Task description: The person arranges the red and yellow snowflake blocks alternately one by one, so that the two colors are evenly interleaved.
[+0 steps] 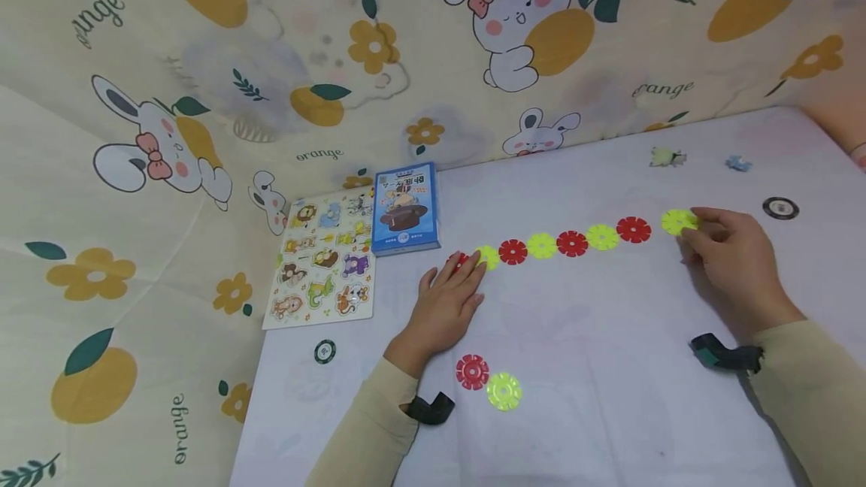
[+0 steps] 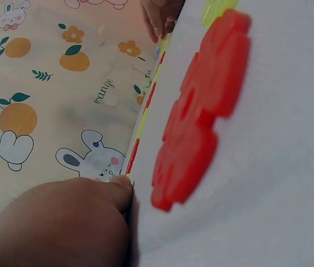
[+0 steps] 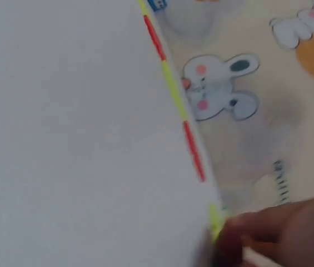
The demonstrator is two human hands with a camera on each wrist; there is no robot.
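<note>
Nearby, blue box (image 1: 404, 209) lies beside animal board (image 1: 321, 265); right hand (image 1: 737, 261) pinches yellow disc (image 1: 676, 222); left hand (image 1: 443, 310), fingers extended, touches red disc (image 1: 462, 261).

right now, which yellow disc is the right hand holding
The rightmost yellow disc in the head view: it alone is pinched by the right hand, a gap parting it from the nearest red disc.
</note>
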